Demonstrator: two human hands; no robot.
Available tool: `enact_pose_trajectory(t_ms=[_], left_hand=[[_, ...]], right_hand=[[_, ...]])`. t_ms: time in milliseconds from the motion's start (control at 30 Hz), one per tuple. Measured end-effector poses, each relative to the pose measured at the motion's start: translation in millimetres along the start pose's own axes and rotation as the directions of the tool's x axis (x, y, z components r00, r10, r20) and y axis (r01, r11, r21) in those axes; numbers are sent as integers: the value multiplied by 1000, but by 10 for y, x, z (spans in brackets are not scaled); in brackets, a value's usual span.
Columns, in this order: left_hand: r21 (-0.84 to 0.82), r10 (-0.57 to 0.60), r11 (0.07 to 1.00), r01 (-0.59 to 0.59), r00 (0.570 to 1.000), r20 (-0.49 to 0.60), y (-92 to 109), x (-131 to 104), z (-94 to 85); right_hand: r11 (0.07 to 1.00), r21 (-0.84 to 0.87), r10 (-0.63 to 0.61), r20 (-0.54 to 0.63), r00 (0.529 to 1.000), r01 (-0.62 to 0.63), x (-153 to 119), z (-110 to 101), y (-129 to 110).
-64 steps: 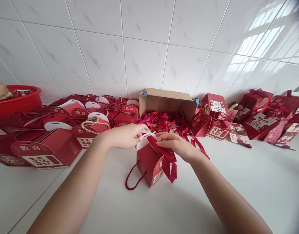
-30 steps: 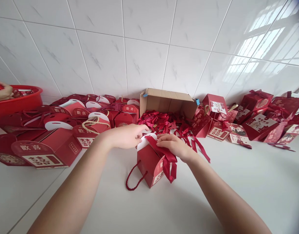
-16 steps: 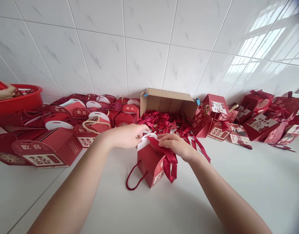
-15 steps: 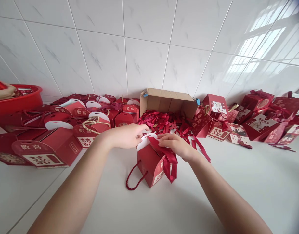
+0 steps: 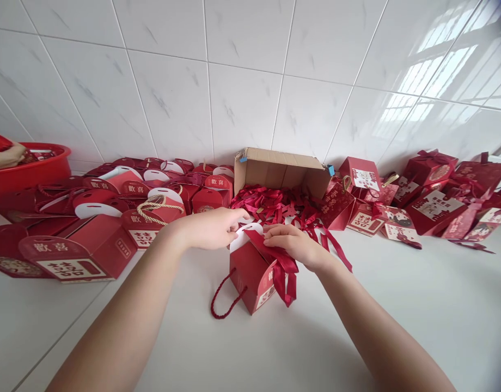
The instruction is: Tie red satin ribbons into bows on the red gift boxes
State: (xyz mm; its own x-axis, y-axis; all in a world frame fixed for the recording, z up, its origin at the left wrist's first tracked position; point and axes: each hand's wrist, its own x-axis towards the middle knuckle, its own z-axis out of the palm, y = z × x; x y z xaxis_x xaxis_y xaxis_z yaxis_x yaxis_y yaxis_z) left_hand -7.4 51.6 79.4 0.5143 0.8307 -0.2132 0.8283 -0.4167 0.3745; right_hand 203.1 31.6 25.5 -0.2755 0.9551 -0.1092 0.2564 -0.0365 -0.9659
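A small red gift box [image 5: 250, 275] stands on the white table, its arched flap [image 5: 241, 238] showing a white inner side. A twisted dark-red cord handle [image 5: 221, 313] hangs from its left side onto the table. My left hand [image 5: 213, 227] is at the far left of the flap, thumb and fingers closed around its edge. Across the top of the box lies a dark-red satin ribbon [image 5: 285, 264], its loose ends hanging down the right side. My right hand [image 5: 289, 243] pinches this ribbon at the top, its fingertips against the box.
Behind the box, an open cardboard carton [image 5: 283, 158] lies with a heap of red ribbons [image 5: 270, 198] spilling out. Many red gift boxes [image 5: 111, 242] crowd the left; more boxes [image 5: 436, 209] stand right. Another person's hand [image 5: 7, 157] is over a red basin [image 5: 34, 174].
Almost nothing differs. My right hand's fingers have shifted very slightly left on the ribbon; my left hand and the box have stayed in place.
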Motion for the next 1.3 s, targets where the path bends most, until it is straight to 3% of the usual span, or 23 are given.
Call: enact_pose_trajectory(t_ms=[367, 600, 867, 1100, 1200, 1233, 1267, 1300], left_hand=[[0, 4, 1000, -4, 1000, 20, 41, -20, -17], [-52, 52, 997, -48, 996, 73, 77, -46, -27], [-107, 37, 994, -18, 983, 180, 148, -115, -74], [-8, -30, 1000, 30, 1000, -3, 115, -56, -40], [-158, -91, 985, 62, 979, -183, 44, -112, -121], [-234, -121, 971, 48, 942, -312, 10, -140, -162], [-303, -165, 953, 14, 864, -476, -25, -168, -203], [-353, -214, 935, -37, 735, -643, -58, -196, -244]], right_hand=[[1000, 28, -7, 37, 999, 6, 5, 28, -11], [996, 72, -63, 161, 985, 52, 10, 47, 15], [996, 61, -86, 278, 957, 72, -17, 13, 37], [991, 126, -83, 325, 942, 44, -26, 44, 13], [999, 1, -52, 241, 969, 54, -81, -32, -60], [992, -95, -68, 191, 979, 87, -118, -80, -97], [969, -214, -92, 140, 986, 121, -165, -137, -138], [928, -346, -114, 90, 989, 138, -220, -198, -181]])
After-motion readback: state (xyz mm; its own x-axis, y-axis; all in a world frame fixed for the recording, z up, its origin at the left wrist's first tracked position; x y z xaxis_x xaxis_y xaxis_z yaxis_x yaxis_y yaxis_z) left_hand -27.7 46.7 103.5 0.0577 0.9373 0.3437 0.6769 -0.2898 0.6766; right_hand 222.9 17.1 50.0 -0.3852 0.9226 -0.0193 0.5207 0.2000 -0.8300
